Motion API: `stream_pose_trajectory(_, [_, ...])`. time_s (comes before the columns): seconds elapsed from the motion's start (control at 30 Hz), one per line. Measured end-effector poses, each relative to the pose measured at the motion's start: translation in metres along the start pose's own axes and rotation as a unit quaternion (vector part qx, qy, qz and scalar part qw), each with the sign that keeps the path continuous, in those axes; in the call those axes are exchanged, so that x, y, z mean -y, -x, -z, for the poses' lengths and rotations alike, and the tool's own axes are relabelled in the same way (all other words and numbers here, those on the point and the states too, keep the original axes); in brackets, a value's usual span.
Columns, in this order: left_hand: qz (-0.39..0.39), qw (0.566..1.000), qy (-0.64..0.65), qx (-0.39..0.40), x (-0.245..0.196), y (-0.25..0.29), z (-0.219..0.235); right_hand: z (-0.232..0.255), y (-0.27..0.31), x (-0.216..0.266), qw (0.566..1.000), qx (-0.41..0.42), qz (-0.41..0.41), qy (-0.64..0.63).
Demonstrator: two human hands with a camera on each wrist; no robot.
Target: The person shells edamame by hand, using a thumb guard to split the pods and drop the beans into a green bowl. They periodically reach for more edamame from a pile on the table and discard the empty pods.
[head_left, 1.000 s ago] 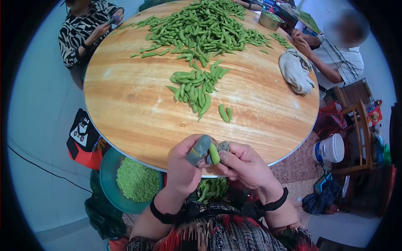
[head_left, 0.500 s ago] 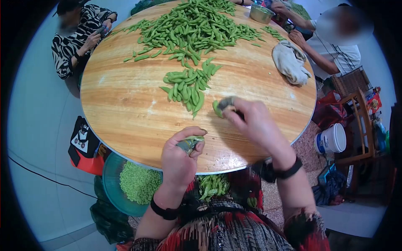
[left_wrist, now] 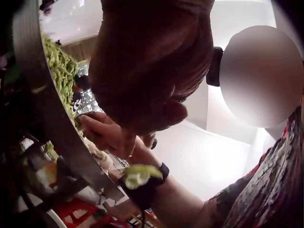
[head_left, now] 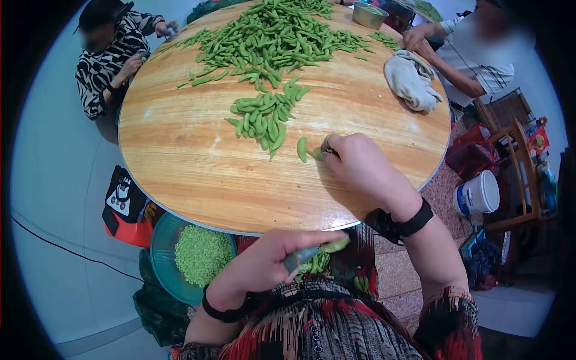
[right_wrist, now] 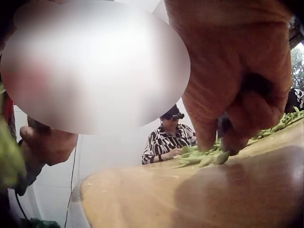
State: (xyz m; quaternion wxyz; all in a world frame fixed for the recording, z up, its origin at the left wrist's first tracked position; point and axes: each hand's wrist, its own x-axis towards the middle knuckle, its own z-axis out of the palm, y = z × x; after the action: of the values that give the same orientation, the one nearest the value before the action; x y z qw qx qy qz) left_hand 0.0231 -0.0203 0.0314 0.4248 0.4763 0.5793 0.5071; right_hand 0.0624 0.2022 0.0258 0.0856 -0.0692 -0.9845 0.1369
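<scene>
My right hand (head_left: 366, 165) is over the table, thumb and fingers pinching the end of a green edamame pod (head_left: 314, 155). Just left of it lies another edamame pod (head_left: 302, 149). At the table's near edge is my left hand (head_left: 270, 258), index finger stretched out and a grey cover (head_left: 298, 258) on its thumb. A split, pale edamame shell (head_left: 336, 243) is at that fingertip; in the left wrist view the blurred shell (left_wrist: 140, 175) appears below the fingers, apart from them. Under it, more pods (head_left: 318, 263) sit at my lap.
A small pile of edamame (head_left: 261, 117) lies mid-table before a large heap (head_left: 270, 45). A grey cloth (head_left: 411, 81) and metal bowl (head_left: 369, 16) are at the right. Shelled beans fill a teal basket (head_left: 161, 252) at lower left. Two people sit across, left and right.
My hands have parted. The right went out to the loose pods and now pinches one. The left moved down and right to the table's near edge, and the shell has left its grip.
</scene>
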Motion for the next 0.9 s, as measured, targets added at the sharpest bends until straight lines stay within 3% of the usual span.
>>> stream_pose_trajectory(0.03, [-0.054, 0.998, -0.007, 0.041, -0.002, 0.001, -0.001, 0.001, 0.001, 0.001, 0.999, -0.014, -0.021, -0.035])
stream_pose_trajectory(0.07, [-0.054, 0.998, -0.008, 0.041, -0.005, 0.003, -0.001, -0.001, 0.002, 0.004, 0.999, -0.015, -0.021, -0.036])
stream_pose_trajectory(0.17, [0.016, 0.998, 0.053, 0.037, -0.010, 0.005, -0.001, -0.007, 0.000, 0.014, 0.999, -0.005, -0.023, -0.027])
stream_pose_trajectory(0.23, [0.095, 0.949, 0.235, -0.186, -0.005, -0.004, -0.003, -0.012, -0.004, 0.013, 0.997, 0.008, -0.076, 0.010])
stream_pose_trajectory(0.27, [0.091, 0.949, 0.235, -0.187, 0.001, -0.010, -0.004, -0.010, -0.002, 0.012, 0.997, 0.007, -0.074, 0.012])
stream_pose_trajectory(0.33, [-0.027, 0.882, 0.362, -0.301, 0.014, -0.020, -0.005, -0.006, 0.005, 0.011, 0.971, -0.022, -0.034, -0.234])
stream_pose_trajectory(0.37, [-0.028, 0.880, 0.364, -0.305, 0.017, -0.022, -0.006, -0.004, 0.010, 0.015, 0.972, -0.018, -0.030, -0.234])
stream_pose_trajectory(0.4, [-0.031, 0.865, 0.405, -0.294, 0.020, -0.023, -0.007, 0.000, 0.017, 0.021, 0.910, 0.039, -0.074, -0.405])
stream_pose_trajectory(0.43, [-0.033, 0.850, 0.445, -0.280, 0.022, -0.024, -0.008, 0.004, 0.025, 0.029, 0.813, 0.094, -0.119, -0.562])
stream_pose_trajectory(0.47, [-0.032, 0.849, 0.445, -0.282, 0.026, -0.025, -0.010, 0.005, 0.033, 0.038, 0.760, 0.118, -0.152, -0.620])
stream_pose_trajectory(0.67, [-0.079, 0.814, 0.495, -0.294, 0.032, -0.025, -0.011, 0.008, 0.051, 0.055, 0.745, 0.139, -0.172, -0.629])
stream_pose_trajectory(0.73, [-0.091, 0.812, 0.487, -0.308, 0.032, -0.024, -0.011, 0.007, 0.055, 0.056, 0.700, 0.139, -0.154, -0.683])
stream_pose_trajectory(0.9, [-0.064, 0.837, 0.422, -0.343, 0.029, -0.025, -0.017, 0.002, 0.056, 0.058, 0.718, 0.134, -0.157, -0.665])
